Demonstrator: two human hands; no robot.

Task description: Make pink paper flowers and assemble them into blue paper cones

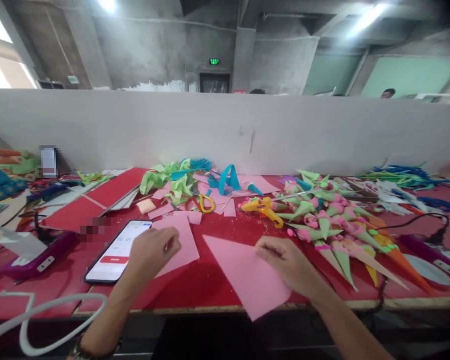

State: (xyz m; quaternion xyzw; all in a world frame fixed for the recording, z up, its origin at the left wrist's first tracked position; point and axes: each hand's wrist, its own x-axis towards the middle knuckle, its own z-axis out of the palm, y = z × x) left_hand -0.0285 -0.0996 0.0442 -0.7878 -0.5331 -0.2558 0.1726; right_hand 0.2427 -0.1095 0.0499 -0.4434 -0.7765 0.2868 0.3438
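Note:
A sheet of pink paper (247,280) is pinched along its upper right edge by my right hand (281,260). It tilts over the front of the red table, with one corner pointing at the table's edge. My left hand (155,252) is curled into a loose fist and nothing shows in it. It hovers over the right side of a phone (114,252) with a timer on its screen. Beneath and behind that hand lies another piece of pink paper (187,240), flat on the table and partly covered by the hand.
A yellow glue gun (264,207) lies behind my right hand, beside a heap of green and pink paper cones (326,222). Yellow-handled scissors (206,204) and crumpled green paper (165,182) are farther back. Purple power strips (41,257) flank the work area. A white partition (172,130) closes the back.

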